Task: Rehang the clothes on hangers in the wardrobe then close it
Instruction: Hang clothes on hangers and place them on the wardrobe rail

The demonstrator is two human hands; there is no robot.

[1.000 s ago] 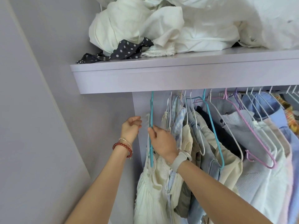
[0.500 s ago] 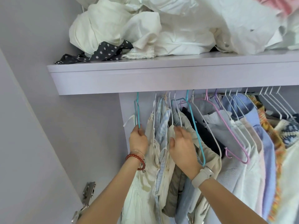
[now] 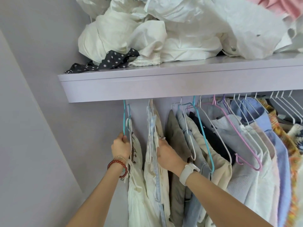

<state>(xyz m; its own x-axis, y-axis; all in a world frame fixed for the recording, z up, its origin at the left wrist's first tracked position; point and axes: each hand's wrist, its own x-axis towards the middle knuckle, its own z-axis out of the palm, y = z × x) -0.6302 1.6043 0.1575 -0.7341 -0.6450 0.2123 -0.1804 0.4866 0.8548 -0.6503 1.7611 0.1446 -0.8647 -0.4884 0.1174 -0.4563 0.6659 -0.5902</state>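
A teal hanger [image 3: 124, 118] with a cream dress [image 3: 136, 190] hangs at the far left of the wardrobe, under the lilac shelf [image 3: 164, 89]. My left hand [image 3: 120, 147] grips the lower part of that hanger. My right hand [image 3: 167, 154] grips a bunch of cream and pale blue garments [image 3: 153, 136] hanging just to the right. Further right, several shirts [image 3: 242, 161] hang on white, teal and pink hangers. The rail itself is hidden behind the shelf front.
On top of the shelf lies a pile of white cloth [image 3: 147, 33] and a black polka-dot piece [image 3: 106, 63]. The lilac wardrobe side wall [image 3: 49, 112] stands close on the left. A gap shows between the dress and the bunch.
My left hand has pulled the teal hanger left and my right hand has taken hold of the cream bunch, opening gaps between the groups. The view has shifted left.
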